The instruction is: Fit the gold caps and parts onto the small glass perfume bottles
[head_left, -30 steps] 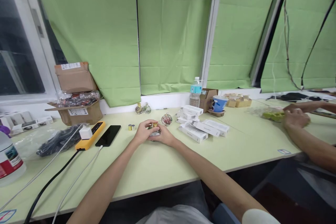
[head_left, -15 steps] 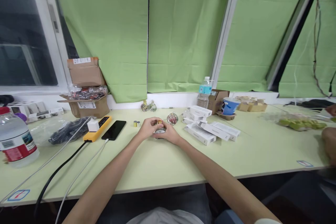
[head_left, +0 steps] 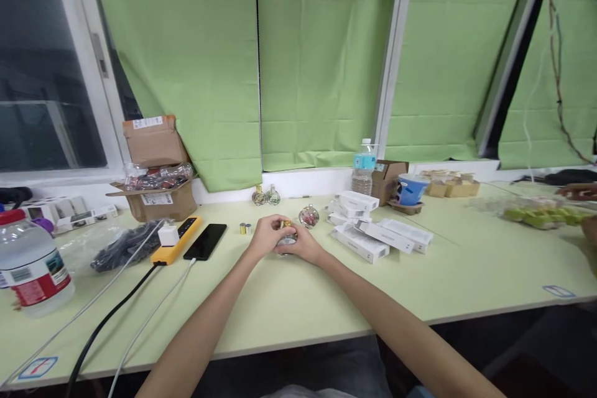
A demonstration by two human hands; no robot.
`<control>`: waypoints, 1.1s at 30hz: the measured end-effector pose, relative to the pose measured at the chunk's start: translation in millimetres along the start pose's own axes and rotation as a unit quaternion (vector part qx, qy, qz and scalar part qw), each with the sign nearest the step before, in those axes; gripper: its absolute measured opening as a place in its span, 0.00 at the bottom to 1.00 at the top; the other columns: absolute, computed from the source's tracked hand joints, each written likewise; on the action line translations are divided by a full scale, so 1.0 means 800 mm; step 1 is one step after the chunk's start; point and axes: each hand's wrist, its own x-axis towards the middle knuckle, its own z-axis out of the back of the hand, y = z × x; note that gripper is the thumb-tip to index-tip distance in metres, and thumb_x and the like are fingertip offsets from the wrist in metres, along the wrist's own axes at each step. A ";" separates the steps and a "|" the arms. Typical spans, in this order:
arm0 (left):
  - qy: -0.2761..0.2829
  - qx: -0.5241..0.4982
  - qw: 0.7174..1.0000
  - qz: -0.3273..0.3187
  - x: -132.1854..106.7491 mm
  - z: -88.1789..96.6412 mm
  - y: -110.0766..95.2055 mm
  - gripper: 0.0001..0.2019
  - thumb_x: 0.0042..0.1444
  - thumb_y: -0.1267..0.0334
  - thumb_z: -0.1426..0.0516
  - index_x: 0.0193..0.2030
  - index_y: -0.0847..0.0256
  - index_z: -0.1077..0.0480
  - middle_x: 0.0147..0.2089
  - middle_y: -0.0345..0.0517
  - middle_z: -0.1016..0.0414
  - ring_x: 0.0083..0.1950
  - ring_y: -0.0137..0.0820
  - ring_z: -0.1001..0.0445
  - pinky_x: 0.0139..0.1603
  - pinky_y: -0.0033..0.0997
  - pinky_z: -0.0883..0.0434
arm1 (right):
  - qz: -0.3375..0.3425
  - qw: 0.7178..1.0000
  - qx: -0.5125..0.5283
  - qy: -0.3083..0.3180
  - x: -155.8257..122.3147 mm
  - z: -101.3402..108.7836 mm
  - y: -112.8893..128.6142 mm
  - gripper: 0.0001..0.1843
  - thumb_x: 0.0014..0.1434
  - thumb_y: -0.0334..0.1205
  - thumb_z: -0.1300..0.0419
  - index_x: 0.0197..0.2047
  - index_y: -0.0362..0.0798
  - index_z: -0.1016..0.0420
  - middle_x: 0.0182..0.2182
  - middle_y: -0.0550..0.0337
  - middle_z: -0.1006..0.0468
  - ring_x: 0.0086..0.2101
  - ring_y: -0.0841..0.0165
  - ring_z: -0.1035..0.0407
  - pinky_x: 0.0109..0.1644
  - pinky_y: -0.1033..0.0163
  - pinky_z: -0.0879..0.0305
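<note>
Both my hands meet over a small round glass bottle (head_left: 285, 240) with a gold neck, standing on the pale green table (head_left: 289, 298). My left hand (head_left: 264, 237) is closed around its left side, fingertips at the gold top. My right hand (head_left: 305, 244) cups its right side. Just beyond sits another round glass bottle (head_left: 308, 216) with red contents. Two small gold and silver caps (head_left: 245, 228) lie to the left of my hands. Two more little bottles (head_left: 266, 196) stand by the wall.
A black phone (head_left: 205, 241) and yellow power strip (head_left: 176, 239) with cables lie to the left, beside a black bag (head_left: 122, 246), a cardboard box (head_left: 156, 183) and a large water bottle (head_left: 28, 264). White boxes (head_left: 373, 236), a blue cup (head_left: 410, 189) and another person's hands (head_left: 578, 193) are to the right.
My hands stay closed on the small bottle. The view has swung left, so the other person's arms have slid toward the right edge.
</note>
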 end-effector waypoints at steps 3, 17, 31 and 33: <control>-0.005 0.012 1.000 -0.011 0.000 0.000 0.001 0.16 0.45 0.59 0.33 0.39 0.64 0.25 0.35 0.46 0.22 0.37 0.34 0.24 0.40 0.32 0.26 | 0.003 1.000 -0.010 -0.006 -0.001 0.000 0.001 0.34 0.40 0.46 0.26 0.51 0.48 0.26 0.44 0.58 0.20 0.45 0.57 0.27 0.51 0.54 0.32; -0.033 0.001 0.999 -0.021 0.001 -0.001 0.001 0.17 0.45 0.57 0.33 0.37 0.61 0.33 0.34 0.43 0.24 0.36 0.30 0.24 0.39 0.29 0.27 | 0.014 0.999 -0.034 -0.010 -0.001 -0.002 0.001 0.27 0.41 0.47 0.27 0.44 0.47 0.24 0.41 0.59 0.20 0.43 0.59 0.27 0.49 0.56 0.32; -0.133 -0.059 0.989 -0.037 0.008 -0.002 -0.015 0.17 0.46 0.55 0.33 0.41 0.62 0.24 0.46 0.52 0.22 0.49 0.36 0.25 0.49 0.35 0.27 | -0.032 0.994 -0.102 -0.016 0.000 0.000 -0.001 0.33 0.40 0.53 0.27 0.46 0.47 0.28 0.36 0.60 0.22 0.36 0.61 0.28 0.40 0.60 0.33; -0.155 -0.069 0.985 -0.032 0.012 0.004 -0.012 0.18 0.47 0.55 0.33 0.43 0.62 0.24 0.45 0.51 0.21 0.46 0.35 0.24 0.48 0.35 0.28 | -0.035 0.992 -0.122 -0.022 0.000 0.001 -0.003 0.31 0.39 0.55 0.27 0.43 0.47 0.28 0.34 0.61 0.23 0.34 0.62 0.30 0.38 0.61 0.34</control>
